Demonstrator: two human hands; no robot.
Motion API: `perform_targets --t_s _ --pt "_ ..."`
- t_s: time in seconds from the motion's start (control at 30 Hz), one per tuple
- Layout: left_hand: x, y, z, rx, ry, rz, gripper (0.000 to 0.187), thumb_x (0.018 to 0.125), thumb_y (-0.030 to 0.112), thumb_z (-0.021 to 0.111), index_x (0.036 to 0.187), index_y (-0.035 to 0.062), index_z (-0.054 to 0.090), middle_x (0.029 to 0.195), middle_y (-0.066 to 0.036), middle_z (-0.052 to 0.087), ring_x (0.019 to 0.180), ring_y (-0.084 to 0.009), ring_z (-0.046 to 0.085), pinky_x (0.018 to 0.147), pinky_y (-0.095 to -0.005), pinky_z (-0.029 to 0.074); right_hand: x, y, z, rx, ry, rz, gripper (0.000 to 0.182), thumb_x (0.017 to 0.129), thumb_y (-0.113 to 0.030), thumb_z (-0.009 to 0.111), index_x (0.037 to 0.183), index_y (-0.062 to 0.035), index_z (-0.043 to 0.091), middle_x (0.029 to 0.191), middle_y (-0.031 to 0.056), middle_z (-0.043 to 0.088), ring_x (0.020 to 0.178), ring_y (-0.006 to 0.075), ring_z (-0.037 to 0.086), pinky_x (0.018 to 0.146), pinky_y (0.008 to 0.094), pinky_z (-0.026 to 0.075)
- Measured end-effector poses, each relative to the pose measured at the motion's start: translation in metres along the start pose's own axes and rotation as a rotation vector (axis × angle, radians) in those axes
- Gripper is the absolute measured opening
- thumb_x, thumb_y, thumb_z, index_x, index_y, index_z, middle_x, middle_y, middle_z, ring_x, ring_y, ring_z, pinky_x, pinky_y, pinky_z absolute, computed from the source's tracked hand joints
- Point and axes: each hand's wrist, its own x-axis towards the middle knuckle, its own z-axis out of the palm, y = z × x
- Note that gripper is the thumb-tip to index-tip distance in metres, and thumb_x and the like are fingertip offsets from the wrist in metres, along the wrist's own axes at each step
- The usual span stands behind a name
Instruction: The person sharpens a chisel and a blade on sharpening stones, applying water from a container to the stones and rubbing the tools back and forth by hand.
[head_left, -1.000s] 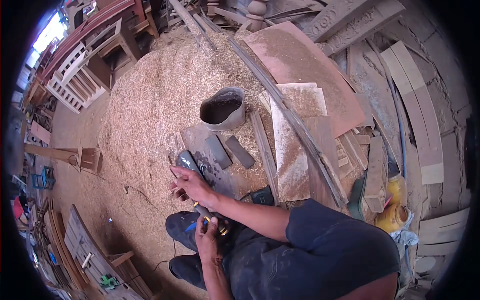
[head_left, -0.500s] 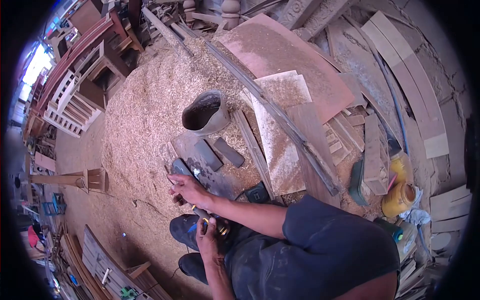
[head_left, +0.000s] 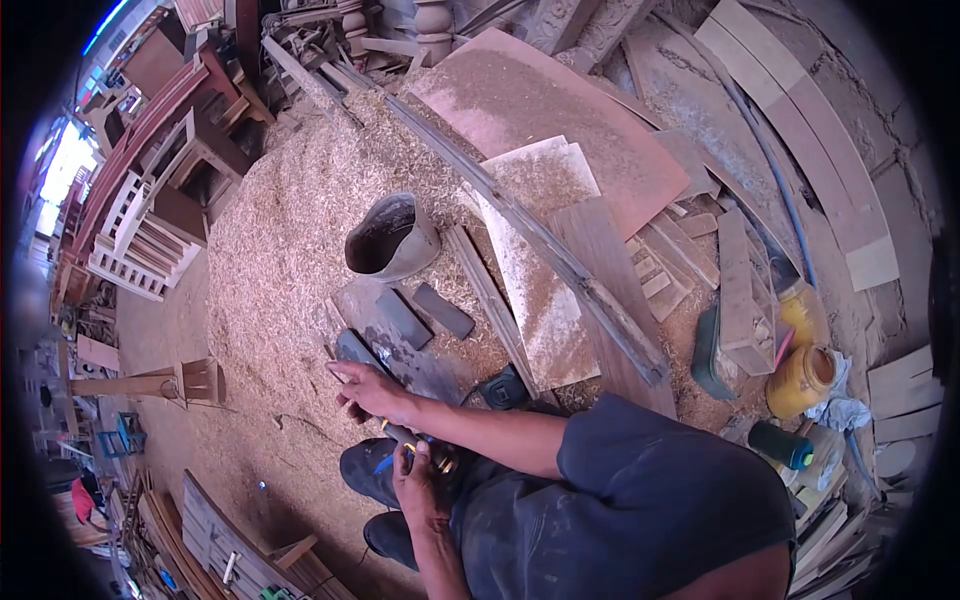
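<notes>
My left hand (head_left: 422, 485) is closed around a tool with a black-and-yellow handle (head_left: 400, 434), held above my lap. A shiny part shows beside its fingers. Just beyond is my right hand (head_left: 375, 390), its index finger stretched out and the other fingers loosely bent. The near end of the handle lies under my right wrist, and whether the tool runs on beneath that hand is hidden. In front lies a wet dark board (head_left: 430, 368) bearing a dark block (head_left: 357, 348) beside my right fingers. Two grey flat blocks, a wider one (head_left: 404, 318) and a narrower one (head_left: 444, 309), lie further off.
A cut-open bucket (head_left: 415, 245) stands on wood shavings (head_left: 280, 230). A long wooden strip (head_left: 540, 235) crosses white sheets (head_left: 530, 290) and a brown plank (head_left: 625, 330). At right are a yellow jar (head_left: 795, 385) and a green bottle (head_left: 780, 445). Wooden furniture (head_left: 145, 240) stands left.
The view has shifted slightly, so the bucket and boards sit a little further left and the bucket a little lower. My right hand has moved slightly down-left; my left hand still grips the black-and-yellow handle.
</notes>
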Motion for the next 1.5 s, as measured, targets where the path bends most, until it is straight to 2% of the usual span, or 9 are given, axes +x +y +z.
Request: perform_targets --t_s 0.03,0.33,0.43,0.57,0.67,0.77,0.97,1.4,1.5 --pt "0.001 -0.003 -0.004 0.013 -0.011 -0.001 0.03 0.103 0.014 0.058 0.131 0.0081 0.052 0.107 -0.008 0.066 0.095 -0.0221 0.066 0.083 -0.044 0.057 0.0 0.001 -0.001 -0.01 0.005 -0.001 0.056 0.101 -0.006 0.047 0.156 -0.012 0.038 0.093 0.0104 0.065 0.058 0.0126 0.059 0.052 0.029 0.052" --pt "-0.004 -0.005 -0.005 -0.004 -0.02 -0.006 0.029 0.103 0.015 0.058 0.13 0.0071 0.053 0.108 -0.008 0.066 0.094 -0.0224 0.066 0.082 -0.0428 0.057 -0.008 0.003 0.004 0.024 0.024 -0.026 0.058 0.101 -0.007 0.046 0.158 -0.0118 0.035 0.094 0.012 0.064 0.057 0.0126 0.059 0.052 0.029 0.052" --pt "-0.008 0.001 0.003 -0.042 0.046 -0.008 0.03 0.102 0.009 0.058 0.131 0.0041 0.053 0.096 -0.01 0.068 0.084 -0.0217 0.069 0.074 -0.0373 0.059 -0.007 0.002 0.005 0.007 -0.044 -0.007 0.06 0.1 -0.006 0.046 0.159 -0.0125 0.034 0.093 0.0114 0.064 0.056 0.0122 0.058 0.051 0.0286 0.051" --pt "-0.009 0.001 -0.001 -0.055 0.025 0.016 0.025 0.102 0.011 0.058 0.126 0.004 0.055 0.095 -0.01 0.068 0.082 -0.0212 0.069 0.072 -0.0365 0.058 -0.001 0.009 0.008 0.003 -0.008 -0.001 0.06 0.099 -0.005 0.047 0.157 -0.0126 0.036 0.092 0.0089 0.063 0.058 0.0123 0.058 0.052 0.0283 0.051" --pt "-0.01 -0.001 -0.008 -0.011 -0.028 0.019 0.026 0.103 0.015 0.055 0.128 0.0053 0.053 0.103 -0.008 0.065 0.091 -0.022 0.066 0.08 -0.0396 0.056 -0.002 0.012 0.011 0.002 0.014 0.019 0.059 0.099 -0.006 0.048 0.156 -0.0127 0.038 0.095 0.0095 0.065 0.062 0.0126 0.06 0.053 0.0287 0.052" --pt "-0.017 0.002 0.0 -0.083 0.029 0.021 0.025 0.102 0.011 0.059 0.126 0.0033 0.055 0.096 -0.009 0.067 0.082 -0.0201 0.069 0.072 -0.0357 0.058 -0.005 0.011 0.015 0.016 0.03 0.023 0.058 0.098 -0.005 0.048 0.155 -0.0122 0.039 0.097 0.0107 0.066 0.064 0.0136 0.062 0.055 0.0289 0.053" --pt "-0.02 0.0 -0.007 -0.053 0.005 0.02 0.029 0.102 0.012 0.06 0.128 0.0037 0.054 0.102 -0.009 0.067 0.086 -0.0213 0.069 0.075 -0.0382 0.057 -0.011 0.016 0.015 0.108 0.044 -0.009 0.059 0.098 -0.005 0.049 0.155 -0.012 0.039 0.097 0.0113 0.066 0.065 0.0143 0.063 0.054 0.0296 0.053" --pt "-0.022 0.001 -0.004 -0.061 -0.003 0.023 0.033 0.101 0.012 0.061 0.131 0.0026 0.051 0.106 -0.011 0.067 0.088 -0.023 0.069 0.077 -0.0394 0.057 -0.013 0.013 0.015 0.07 0.034 -0.018 0.06 0.099 -0.004 0.047 0.157 -0.0151 0.038 0.092 0.0098 0.065 0.06 0.0137 0.061 0.053 0.0301 0.054" --pt "-0.021 0.0 -0.008 -0.098 0.023 0.017 0.033 0.1 0.011 0.062 0.13 0.0022 0.053 0.102 -0.012 0.068 0.086 -0.0221 0.069 0.077 -0.0375 0.057 -0.01 0.016 0.019 0.068 0.048 -0.007 0.061 0.098 -0.004 0.047 0.158 -0.0154 0.036 0.091 0.0094 0.064 0.058 0.0136 0.06 0.052 0.0301 0.054"
